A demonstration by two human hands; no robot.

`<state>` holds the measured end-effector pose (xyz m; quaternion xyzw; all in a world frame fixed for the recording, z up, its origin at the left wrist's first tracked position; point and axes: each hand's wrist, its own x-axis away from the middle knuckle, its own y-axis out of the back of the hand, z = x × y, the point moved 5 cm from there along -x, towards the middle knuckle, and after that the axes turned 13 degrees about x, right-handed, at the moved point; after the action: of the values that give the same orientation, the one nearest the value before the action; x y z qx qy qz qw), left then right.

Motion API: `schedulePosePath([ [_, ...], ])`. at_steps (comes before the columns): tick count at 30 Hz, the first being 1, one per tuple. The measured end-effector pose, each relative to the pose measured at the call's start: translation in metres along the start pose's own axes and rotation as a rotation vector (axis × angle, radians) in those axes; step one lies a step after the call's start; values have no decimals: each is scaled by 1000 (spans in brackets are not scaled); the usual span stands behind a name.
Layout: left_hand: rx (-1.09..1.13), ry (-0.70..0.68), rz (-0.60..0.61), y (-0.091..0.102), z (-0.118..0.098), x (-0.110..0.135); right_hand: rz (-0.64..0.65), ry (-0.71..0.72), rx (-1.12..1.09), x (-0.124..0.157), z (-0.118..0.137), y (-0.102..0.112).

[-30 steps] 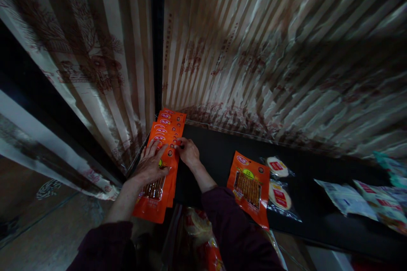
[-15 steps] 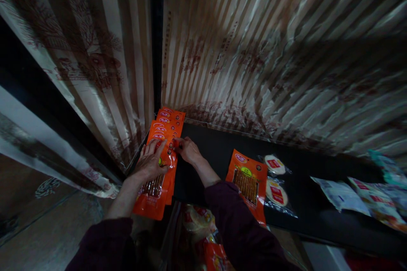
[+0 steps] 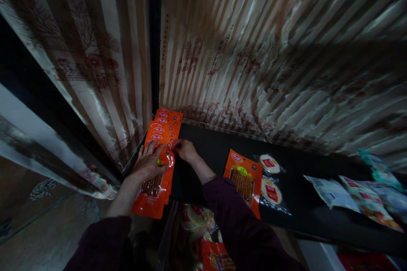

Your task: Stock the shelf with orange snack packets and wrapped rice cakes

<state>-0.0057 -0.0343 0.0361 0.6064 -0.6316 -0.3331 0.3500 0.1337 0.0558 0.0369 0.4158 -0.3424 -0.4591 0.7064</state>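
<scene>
An overlapping row of orange snack packets (image 3: 163, 129) lies at the left end of a black shelf (image 3: 216, 152). My left hand (image 3: 149, 163) rests flat on the nearest packet, fingers spread. My right hand (image 3: 185, 150) pinches the right edge of the packets, fingers closed. A single orange packet (image 3: 243, 180) lies on the shelf to the right of my right arm, apart from both hands.
Two round snacks in clear wrap (image 3: 270, 178) lie beside the single packet. Pale and printed packets (image 3: 356, 194) sit at the shelf's right end. Striped paper (image 3: 270, 59) covers the walls. More orange and red packets (image 3: 206, 237) show below the shelf edge.
Both hands stay on the orange packets, nearly still. The view has drifted slightly, so everything sits a little further left and lower packets show more.
</scene>
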Motion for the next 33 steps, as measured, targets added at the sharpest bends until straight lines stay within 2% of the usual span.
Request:
schedulePosePath([
  [3,-1,-14,-9,2,-2,1,-46,-67,16,4,2,4],
  [10,43,20,-43,9,-4,4,-193,-76,48,17,8,13],
  [16,124,164,-86,11,6,2,-262,-138,-166,13,-2,2],
  [19,133,143,-64,12,5,0,-280,-198,-309,10,-8,-10],
  [23,132,41,-111,15,3,-2,-303,-245,-415,6,-12,-21],
  [28,121,45,-77,9,8,-5,-349,-289,-435,5,-15,-23],
  [33,76,78,-14,7,9,-6,-432,-227,-370,16,-7,-20],
])
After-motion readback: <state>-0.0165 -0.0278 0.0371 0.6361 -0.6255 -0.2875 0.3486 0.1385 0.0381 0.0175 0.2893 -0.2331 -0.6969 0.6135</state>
